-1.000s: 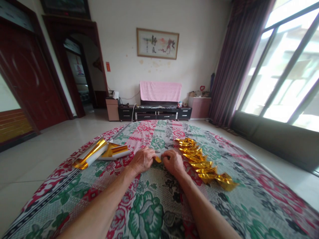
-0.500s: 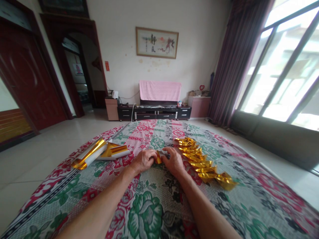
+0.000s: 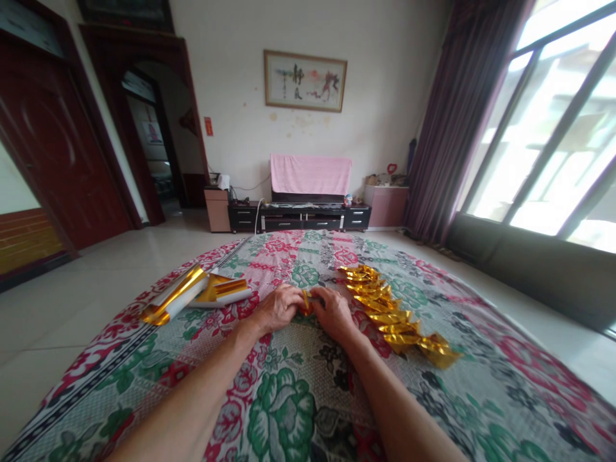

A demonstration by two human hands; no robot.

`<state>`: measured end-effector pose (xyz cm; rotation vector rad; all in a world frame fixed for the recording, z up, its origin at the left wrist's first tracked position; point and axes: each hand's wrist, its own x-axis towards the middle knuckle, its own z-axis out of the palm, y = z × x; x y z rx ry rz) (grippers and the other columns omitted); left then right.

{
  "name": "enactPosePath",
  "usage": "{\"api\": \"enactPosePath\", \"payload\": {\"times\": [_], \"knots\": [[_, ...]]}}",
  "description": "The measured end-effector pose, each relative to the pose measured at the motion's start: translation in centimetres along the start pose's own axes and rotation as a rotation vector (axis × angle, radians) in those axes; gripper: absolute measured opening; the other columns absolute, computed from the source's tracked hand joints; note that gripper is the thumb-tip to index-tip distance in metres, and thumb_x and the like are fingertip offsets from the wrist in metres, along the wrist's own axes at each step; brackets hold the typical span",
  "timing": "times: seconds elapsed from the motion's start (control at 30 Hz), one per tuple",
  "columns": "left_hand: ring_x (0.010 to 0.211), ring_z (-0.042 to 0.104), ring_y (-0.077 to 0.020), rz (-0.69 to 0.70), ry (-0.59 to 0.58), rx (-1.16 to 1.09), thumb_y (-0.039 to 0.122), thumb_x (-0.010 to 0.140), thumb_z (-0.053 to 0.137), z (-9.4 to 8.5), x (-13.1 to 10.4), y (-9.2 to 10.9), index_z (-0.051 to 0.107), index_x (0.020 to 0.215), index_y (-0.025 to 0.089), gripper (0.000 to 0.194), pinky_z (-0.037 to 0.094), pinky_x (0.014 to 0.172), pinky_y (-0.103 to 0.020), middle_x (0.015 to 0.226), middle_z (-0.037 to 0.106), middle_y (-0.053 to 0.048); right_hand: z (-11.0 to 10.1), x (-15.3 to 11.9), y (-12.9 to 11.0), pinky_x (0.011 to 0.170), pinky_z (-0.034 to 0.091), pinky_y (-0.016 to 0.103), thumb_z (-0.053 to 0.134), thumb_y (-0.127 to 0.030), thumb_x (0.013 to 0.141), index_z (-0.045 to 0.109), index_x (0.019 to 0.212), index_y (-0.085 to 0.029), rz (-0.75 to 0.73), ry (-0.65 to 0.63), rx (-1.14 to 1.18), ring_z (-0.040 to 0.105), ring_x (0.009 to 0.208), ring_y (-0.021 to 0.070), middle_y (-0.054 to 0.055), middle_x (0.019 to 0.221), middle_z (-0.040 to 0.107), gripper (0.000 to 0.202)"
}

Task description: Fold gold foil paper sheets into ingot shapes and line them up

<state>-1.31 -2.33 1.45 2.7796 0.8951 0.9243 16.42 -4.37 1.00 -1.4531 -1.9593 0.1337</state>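
Note:
Between my two hands is a small piece of gold foil paper (image 3: 306, 304), mostly covered by the fingers. My left hand (image 3: 282, 307) pinches its left side, fingers curled. On its right side, my right hand (image 3: 333, 312) is closed on the same piece, fingertips close to the left ones. To the right lies a row of folded gold foil pieces (image 3: 385, 308), overlapping one another on the cloth. Gold foil sheets with white backs (image 3: 180, 295), loosely curled, rest on the left of the table.
A flowered tablecloth (image 3: 282, 410) in red, green and grey covers the round table. Beyond it stand a low black TV cabinet (image 3: 308, 218) and a screen under a pink cloth (image 3: 310, 173). A purple curtain (image 3: 433, 128) hangs by the window at right.
The gold foil piece between my hands shows less now and looks narrower, with the fingers pressed nearer around it. The folded row and the curled sheets stay where they were.

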Motion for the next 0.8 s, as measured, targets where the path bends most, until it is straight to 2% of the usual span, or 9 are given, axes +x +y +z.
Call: {"api": "enactPosePath", "payload": {"times": [0.13, 0.27, 0.4, 0.5, 0.6, 0.8], "knots": [[0.092, 0.057, -0.0136, -0.031, 0.023, -0.041, 0.001, 0.069, 0.042, 0.3, -0.1, -0.2, 0.068, 0.083, 0.022, 0.036, 0.043, 0.090, -0.031, 0.093, 0.066, 0.000, -0.2, -0.1, -0.3, 0.082, 0.037, 0.026, 0.050, -0.020, 0.078, 0.067, 0.085, -0.025, -0.013, -0.022, -0.029, 0.057, 0.088, 0.0167, 0.002, 0.092, 0.066, 0.019], [0.092, 0.058, -0.0143, -0.062, 0.066, -0.069, 0.001, 0.068, 0.041, 0.7, -0.2, -0.6, 0.067, 0.089, 0.021, 0.039, 0.047, 0.087, -0.031, 0.094, 0.066, -0.002, -0.2, -0.1, -0.2, 0.083, 0.037, 0.026, 0.049, -0.018, 0.078, 0.069, 0.082, -0.025, -0.037, -0.025, -0.020, 0.057, 0.089, 0.0158, 0.001, 0.094, 0.066, 0.021], [0.089, 0.059, -0.0139, -0.119, 0.083, -0.054, 0.007, 0.076, 0.043, 0.7, 0.0, -0.4, 0.066, 0.091, 0.020, 0.031, 0.048, 0.084, -0.028, 0.093, 0.066, -0.003, -0.1, 0.0, 0.0, 0.083, 0.038, 0.025, 0.048, -0.018, 0.078, 0.070, 0.082, -0.025, -0.048, -0.025, -0.022, 0.057, 0.090, 0.0154, 0.001, 0.095, 0.066, 0.023], [0.086, 0.059, -0.0141, -0.134, 0.065, -0.006, 0.016, 0.082, 0.045, 0.7, 0.3, 0.0, 0.067, 0.087, 0.020, 0.023, 0.047, 0.082, -0.027, 0.089, 0.065, -0.004, -0.1, -0.1, 0.0, 0.082, 0.038, 0.024, 0.048, -0.019, 0.079, 0.070, 0.081, -0.025, -0.055, -0.019, -0.026, 0.057, 0.090, 0.0150, 0.001, 0.094, 0.067, 0.023], [0.088, 0.058, -0.0147, -0.125, 0.031, 0.029, 0.017, 0.082, 0.047, 0.8, 0.5, 0.1, 0.067, 0.083, 0.019, 0.020, 0.046, 0.084, -0.027, 0.089, 0.064, -0.004, -0.1, 0.0, -0.1, 0.081, 0.038, 0.024, 0.048, -0.019, 0.078, 0.070, 0.081, -0.025, -0.047, -0.015, -0.025, 0.057, 0.089, 0.0148, 0.001, 0.095, 0.067, 0.023], [0.098, 0.055, -0.0169, -0.091, -0.001, 0.063, 0.015, 0.082, 0.046, 1.1, 0.3, -0.1, 0.066, 0.094, 0.020, 0.024, 0.041, 0.092, -0.033, 0.106, 0.062, -0.004, 0.4, 0.1, 0.3, 0.084, 0.037, 0.025, 0.049, -0.018, 0.077, 0.070, 0.083, -0.026, -0.059, -0.010, -0.030, 0.057, 0.091, 0.0153, 0.000, 0.094, 0.067, 0.024]]}}
